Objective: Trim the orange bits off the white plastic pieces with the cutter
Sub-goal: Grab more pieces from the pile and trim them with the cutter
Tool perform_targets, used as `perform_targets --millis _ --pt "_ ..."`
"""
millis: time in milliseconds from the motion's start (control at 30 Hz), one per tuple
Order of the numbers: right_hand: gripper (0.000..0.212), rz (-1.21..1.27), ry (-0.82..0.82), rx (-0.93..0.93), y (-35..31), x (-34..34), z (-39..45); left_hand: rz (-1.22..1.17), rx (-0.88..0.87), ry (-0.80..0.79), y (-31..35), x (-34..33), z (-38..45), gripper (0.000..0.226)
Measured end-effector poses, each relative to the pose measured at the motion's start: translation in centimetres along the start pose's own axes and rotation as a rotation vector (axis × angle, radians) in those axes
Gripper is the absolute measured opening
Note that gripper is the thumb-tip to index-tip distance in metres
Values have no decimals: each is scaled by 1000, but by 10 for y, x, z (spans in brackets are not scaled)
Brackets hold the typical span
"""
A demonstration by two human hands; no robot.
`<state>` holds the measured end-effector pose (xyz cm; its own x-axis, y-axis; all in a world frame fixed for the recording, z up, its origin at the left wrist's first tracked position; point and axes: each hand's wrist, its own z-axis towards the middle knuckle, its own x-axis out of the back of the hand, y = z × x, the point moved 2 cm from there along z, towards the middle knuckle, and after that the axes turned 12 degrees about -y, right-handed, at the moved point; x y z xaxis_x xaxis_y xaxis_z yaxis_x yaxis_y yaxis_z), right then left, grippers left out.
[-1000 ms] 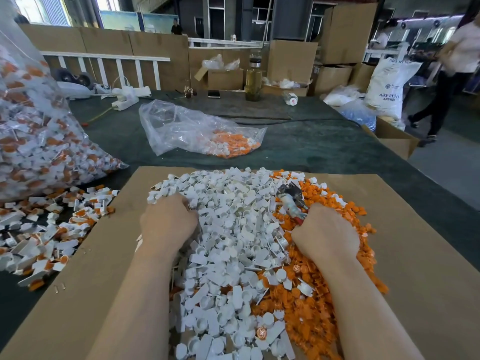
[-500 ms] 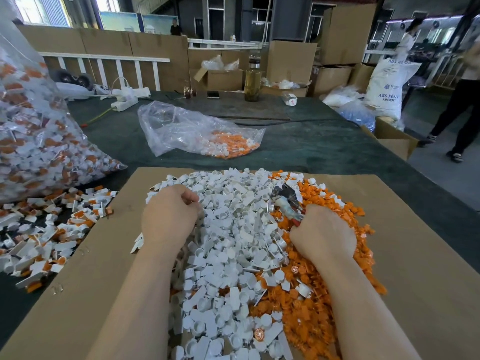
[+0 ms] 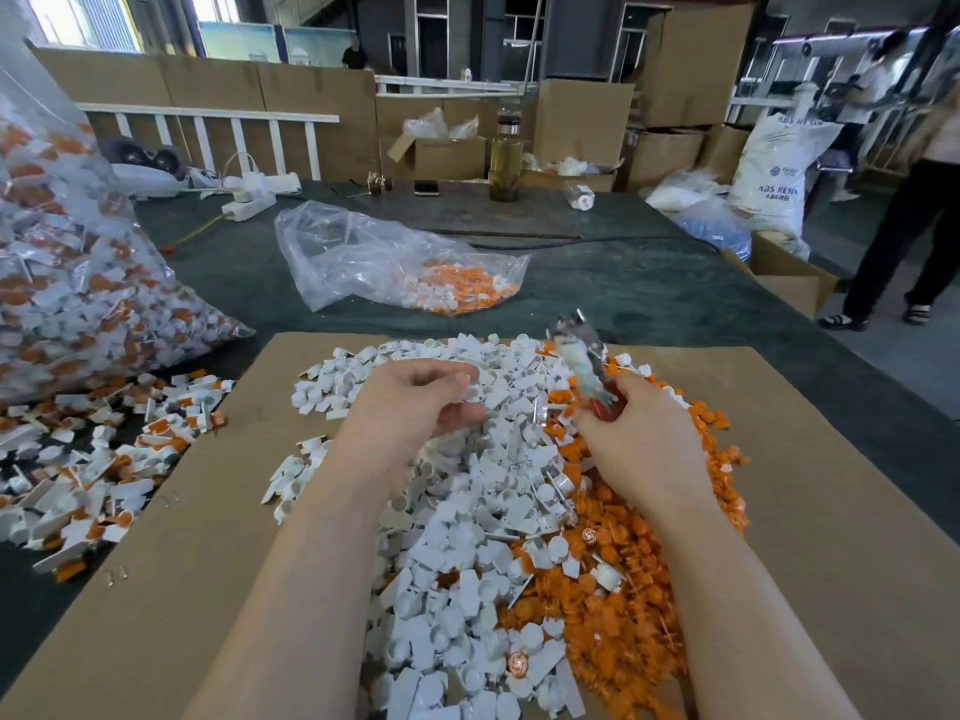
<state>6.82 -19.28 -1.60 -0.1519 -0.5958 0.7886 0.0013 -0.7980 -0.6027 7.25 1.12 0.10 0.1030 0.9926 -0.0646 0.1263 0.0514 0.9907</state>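
- Cutter (image 3: 583, 356): motion-blurred; blade shape & whether jaws open can't be told. Red handle mostly hidden in right hand (image 3: 644, 439).
- Left hand (image 3: 410, 402): fingers curled, thumb near fingertips; whether a white piece sits in there – can't tell.
- Big bag (image 3: 78, 283) at left: cut off by left & top edges.
- White pile (image 3: 467, 537) & orange pile (image 3: 623, 615): run off bottom edge; forearms cover parts.
- Cardboard (image 3: 831, 511): cut by right & bottom edges.
- Person (image 3: 914, 215) at right: cut off by frame edge, blurred.
- Sack (image 3: 779, 168): print partly readable, "ABS RESIN"; rest too small.
- Far bottle (image 3: 505, 158): contents unclear.
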Motion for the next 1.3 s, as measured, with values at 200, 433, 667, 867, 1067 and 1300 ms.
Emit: perform_targets --millis 200,433,667,867,1067,1300 --pt "6 589 -70 153 -17 0 -4 -3 -33 -168 3 -28 -4 8" --pt "5 682 -111 174 -22 -2 -8 34 -64 -212 4 -39 -9 9" --pt "8 860 -190 228 -26 1 -12 -68 -57 -198 9 -35 -11 12" --pt "12 825 -123 235 -28 0 -12 -22 -60 -192 8 -38 -12 8" --pt "17 699 -6 238 -30 -4 -11 5 -68 -171 7 -41 -12 9" --pt "10 549 85 252 -28 -3 -11 -4 -127 -15 10 -36 -11 14"
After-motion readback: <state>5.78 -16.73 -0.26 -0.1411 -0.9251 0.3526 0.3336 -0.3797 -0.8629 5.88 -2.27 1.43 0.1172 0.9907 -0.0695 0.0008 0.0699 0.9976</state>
